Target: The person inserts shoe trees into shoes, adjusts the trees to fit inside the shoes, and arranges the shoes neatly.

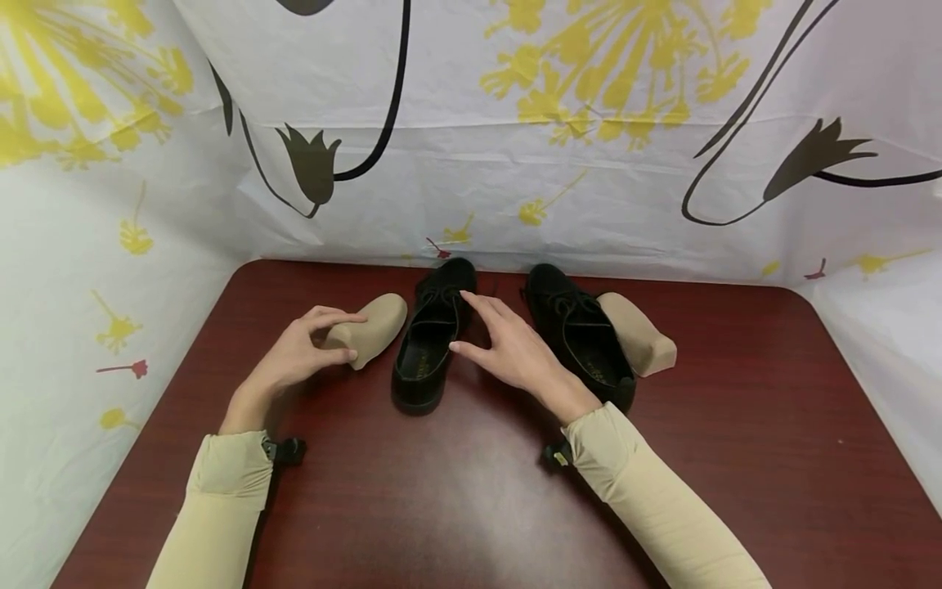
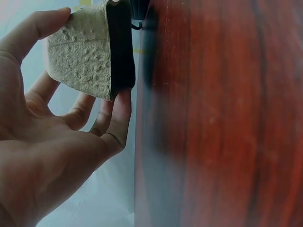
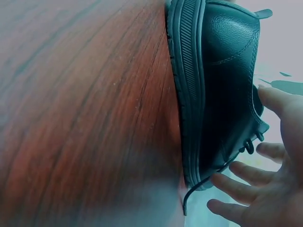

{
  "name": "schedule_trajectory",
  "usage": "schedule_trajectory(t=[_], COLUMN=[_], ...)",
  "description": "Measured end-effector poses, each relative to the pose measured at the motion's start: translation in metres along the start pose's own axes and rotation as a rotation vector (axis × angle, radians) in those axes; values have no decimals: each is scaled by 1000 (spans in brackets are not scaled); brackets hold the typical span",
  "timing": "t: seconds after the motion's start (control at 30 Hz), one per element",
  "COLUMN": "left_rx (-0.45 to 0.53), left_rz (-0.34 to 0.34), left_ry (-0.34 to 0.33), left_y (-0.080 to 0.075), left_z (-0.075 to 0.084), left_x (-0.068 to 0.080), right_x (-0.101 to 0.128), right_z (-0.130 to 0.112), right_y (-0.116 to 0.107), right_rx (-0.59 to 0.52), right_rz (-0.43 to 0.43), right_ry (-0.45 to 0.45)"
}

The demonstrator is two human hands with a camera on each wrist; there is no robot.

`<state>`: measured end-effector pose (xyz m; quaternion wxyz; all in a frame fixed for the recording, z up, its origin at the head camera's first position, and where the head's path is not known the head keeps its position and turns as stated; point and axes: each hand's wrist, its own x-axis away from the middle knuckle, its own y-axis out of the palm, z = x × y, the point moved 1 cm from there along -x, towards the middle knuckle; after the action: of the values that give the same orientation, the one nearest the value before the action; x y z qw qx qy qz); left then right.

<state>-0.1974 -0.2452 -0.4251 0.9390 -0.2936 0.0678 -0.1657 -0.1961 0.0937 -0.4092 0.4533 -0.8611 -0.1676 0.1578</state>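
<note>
In my left hand (image 1: 298,352) is a beige moulded-pulp shoe insert (image 1: 377,327), pinched between thumb and fingers, left of the nearer black shoe. The left wrist view shows the bumpy surface of this insert (image 2: 83,56) and its dark hollow side. My right hand (image 1: 515,348) is spread at the right side of the left black lace-up shoe (image 1: 419,368), fingers parted. In the right wrist view, the fingers lie beside the shoe's (image 3: 227,85) opening and laces; whether they touch it I cannot tell.
Another black shoe (image 1: 548,286) stands to the right of my right hand. A second beige insert (image 1: 639,331) lies against its right side. The reddish-brown table (image 1: 412,507) ends at a patterned white cloth (image 1: 471,196) behind and at the sides.
</note>
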Motion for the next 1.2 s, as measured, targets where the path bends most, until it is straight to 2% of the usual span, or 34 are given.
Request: schedule_trajectory(t=[0.4,0.8,1.2], left_rx=[1,38,36], left_rz=[16,12,21], left_ry=[12,2,53], left_y=[-2,3,5], left_z=[1,5,13], left_x=[-1,3,1], right_x=[-4,-9,-14], right_z=[1,3,4], right_y=[1,6,5], right_rx=[-30,-58,-67], right_rz=[11,15,49], right_ry=[2,34,21])
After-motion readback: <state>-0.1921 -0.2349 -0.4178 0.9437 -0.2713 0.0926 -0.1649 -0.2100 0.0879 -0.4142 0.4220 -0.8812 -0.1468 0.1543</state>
